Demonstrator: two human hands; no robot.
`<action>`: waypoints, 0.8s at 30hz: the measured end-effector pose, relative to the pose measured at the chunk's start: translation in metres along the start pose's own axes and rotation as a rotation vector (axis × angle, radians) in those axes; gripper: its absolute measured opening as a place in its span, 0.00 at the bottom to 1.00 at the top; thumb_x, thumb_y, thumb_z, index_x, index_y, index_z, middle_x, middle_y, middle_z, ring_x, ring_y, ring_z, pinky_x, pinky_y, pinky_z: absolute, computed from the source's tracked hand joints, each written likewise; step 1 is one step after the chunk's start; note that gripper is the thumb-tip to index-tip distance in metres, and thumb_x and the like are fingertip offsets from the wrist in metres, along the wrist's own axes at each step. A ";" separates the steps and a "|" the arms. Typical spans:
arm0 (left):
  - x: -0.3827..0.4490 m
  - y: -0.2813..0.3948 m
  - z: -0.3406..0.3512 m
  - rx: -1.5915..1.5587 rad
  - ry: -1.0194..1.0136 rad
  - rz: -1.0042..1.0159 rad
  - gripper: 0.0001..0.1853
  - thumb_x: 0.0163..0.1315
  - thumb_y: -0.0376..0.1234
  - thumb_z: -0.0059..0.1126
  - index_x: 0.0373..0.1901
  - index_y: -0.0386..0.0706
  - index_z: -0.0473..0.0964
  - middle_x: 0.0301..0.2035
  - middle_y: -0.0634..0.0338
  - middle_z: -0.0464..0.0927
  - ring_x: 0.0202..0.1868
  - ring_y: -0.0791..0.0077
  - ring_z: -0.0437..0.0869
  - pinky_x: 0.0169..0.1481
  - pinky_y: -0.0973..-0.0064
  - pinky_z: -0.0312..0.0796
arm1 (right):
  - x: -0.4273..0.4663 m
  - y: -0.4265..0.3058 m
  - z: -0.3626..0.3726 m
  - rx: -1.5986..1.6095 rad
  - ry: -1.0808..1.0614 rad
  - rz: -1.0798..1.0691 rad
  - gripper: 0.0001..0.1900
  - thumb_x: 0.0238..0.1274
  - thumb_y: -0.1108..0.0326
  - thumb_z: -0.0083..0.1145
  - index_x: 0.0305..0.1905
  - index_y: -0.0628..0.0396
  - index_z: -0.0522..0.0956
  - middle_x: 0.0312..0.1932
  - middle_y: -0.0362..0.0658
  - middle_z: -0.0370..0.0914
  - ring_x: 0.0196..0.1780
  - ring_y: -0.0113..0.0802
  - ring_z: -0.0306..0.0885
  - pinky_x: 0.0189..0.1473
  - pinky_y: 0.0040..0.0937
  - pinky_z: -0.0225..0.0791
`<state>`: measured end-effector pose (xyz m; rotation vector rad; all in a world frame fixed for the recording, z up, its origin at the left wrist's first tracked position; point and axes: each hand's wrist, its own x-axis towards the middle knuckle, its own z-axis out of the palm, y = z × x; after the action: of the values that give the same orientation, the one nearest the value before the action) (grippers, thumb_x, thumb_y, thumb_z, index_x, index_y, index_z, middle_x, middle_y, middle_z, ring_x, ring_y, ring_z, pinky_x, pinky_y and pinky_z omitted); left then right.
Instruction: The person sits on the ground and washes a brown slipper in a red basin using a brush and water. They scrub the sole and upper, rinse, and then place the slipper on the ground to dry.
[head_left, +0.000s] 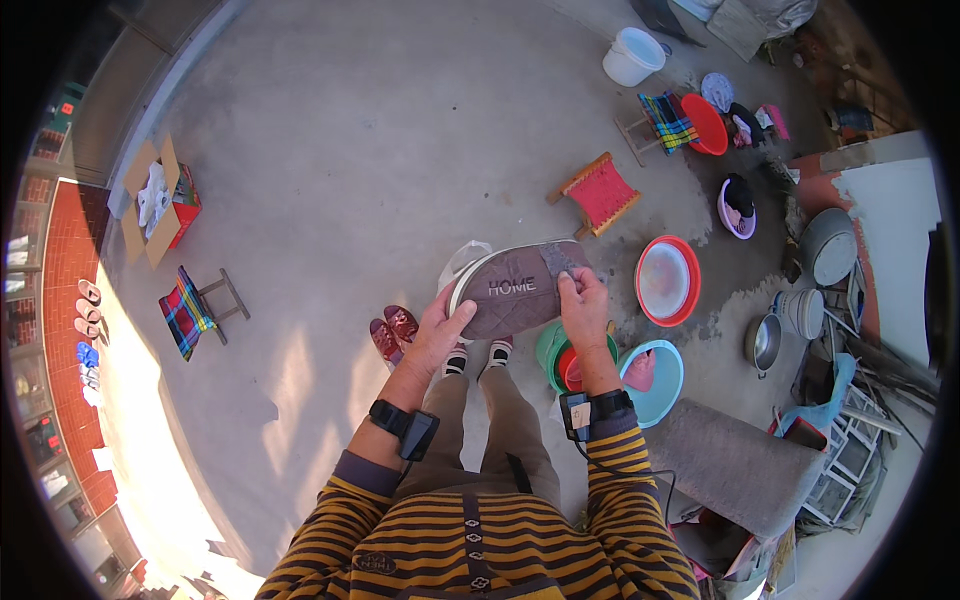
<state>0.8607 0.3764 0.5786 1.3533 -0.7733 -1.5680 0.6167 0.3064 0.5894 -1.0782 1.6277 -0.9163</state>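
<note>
Both my hands hold up a quilted purple-brown fabric slipper with a pale rim, which looks like its sole edge. Light lettering is stitched on its side, and a grey fuzzy patch shows at its upper right. My left hand grips the left end, thumb on the fabric and the other fingers hidden behind. At the right end, my right hand pinches the edge beside the grey patch. A translucent plastic bag shows just behind the slipper. Below, a pair of dark red shoes stands left of my feet.
Near my right side are a green bucket, a light-blue basin with pink cloth, and a red-rimmed basin. A red folding stool stands ahead. Leftward are an open cardboard box and a plaid folding stool.
</note>
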 end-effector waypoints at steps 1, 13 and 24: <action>-0.005 0.011 0.005 0.023 -0.034 0.018 0.29 0.71 0.41 0.59 0.67 0.32 0.69 0.53 0.55 0.80 0.55 0.72 0.78 0.64 0.72 0.68 | -0.014 -0.002 0.006 0.024 -0.003 -0.027 0.12 0.67 0.63 0.59 0.34 0.61 0.76 0.19 0.33 0.69 0.24 0.20 0.64 0.27 0.27 0.61; -0.133 -0.005 0.023 0.194 0.116 0.142 0.19 0.70 0.39 0.59 0.53 0.33 0.78 0.42 0.59 0.82 0.43 0.77 0.80 0.51 0.75 0.74 | -0.137 0.051 0.017 0.080 -0.284 0.214 0.36 0.56 0.41 0.69 0.47 0.72 0.78 0.45 0.51 0.83 0.48 0.36 0.81 0.54 0.35 0.72; -0.245 -0.078 0.061 -0.216 0.374 -0.069 0.25 0.71 0.43 0.57 0.58 0.32 0.74 0.50 0.53 0.81 0.50 0.67 0.85 0.56 0.68 0.76 | -0.267 0.063 -0.096 -0.145 -0.573 -0.061 0.52 0.51 0.56 0.76 0.71 0.77 0.56 0.66 0.60 0.69 0.69 0.40 0.68 0.70 0.35 0.62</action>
<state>0.7831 0.6249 0.6233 1.4646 -0.3224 -1.3498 0.5537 0.5857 0.6382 -1.3478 1.1975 -0.4650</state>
